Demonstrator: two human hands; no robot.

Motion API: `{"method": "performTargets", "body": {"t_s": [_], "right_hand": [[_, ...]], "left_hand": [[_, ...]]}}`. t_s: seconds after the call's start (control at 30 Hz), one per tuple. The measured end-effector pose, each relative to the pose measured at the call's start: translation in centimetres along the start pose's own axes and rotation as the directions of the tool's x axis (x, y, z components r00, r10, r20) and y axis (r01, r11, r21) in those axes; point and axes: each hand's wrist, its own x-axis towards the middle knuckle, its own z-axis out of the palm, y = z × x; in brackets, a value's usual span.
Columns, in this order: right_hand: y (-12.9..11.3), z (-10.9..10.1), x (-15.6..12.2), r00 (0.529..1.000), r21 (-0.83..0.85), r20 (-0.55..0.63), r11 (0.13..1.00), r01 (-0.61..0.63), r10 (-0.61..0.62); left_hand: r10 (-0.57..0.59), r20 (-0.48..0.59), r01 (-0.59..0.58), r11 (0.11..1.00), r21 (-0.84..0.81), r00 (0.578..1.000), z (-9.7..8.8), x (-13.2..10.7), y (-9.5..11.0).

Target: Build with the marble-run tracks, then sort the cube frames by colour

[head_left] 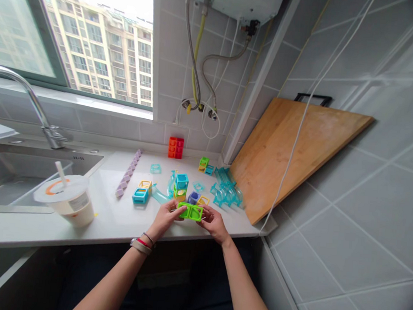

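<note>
Between my two hands, over the front of the counter, is a pair of joined bright green toy blocks [190, 212]. My left hand [167, 217] grips the left end with the thumb on its face. At the right end, my right hand [215, 223] has its fingers closed on the blocks. Just behind them stands a stack with a blue block [181, 181] on top and green and yellow ones below. A purple block [193, 198] and a yellow block [203, 201] lie close to my right hand. Blue and yellow blocks [140, 195] sit further left.
Clear teal plastic pieces [227, 190] lie at the right, beside a leaning wooden board [297, 143]. A lidded drink cup [74, 203] stands near the sink [93, 160]. A lilac strip [128, 173] and red blocks [175, 148] are further back. A white cord [296, 139] hangs at right.
</note>
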Motion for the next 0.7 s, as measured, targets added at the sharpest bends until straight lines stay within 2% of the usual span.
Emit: {"method": "performTargets", "body": {"t_s": [0.7], "right_hand": [[-0.09, 0.12, -0.07, 0.999, 0.029, -0.022, 0.999, -0.029, 0.03]], "left_hand": [[-0.004, 0.008, 0.004, 1.0, 0.003, 1.0, 0.03, 0.22, -0.05]]}}
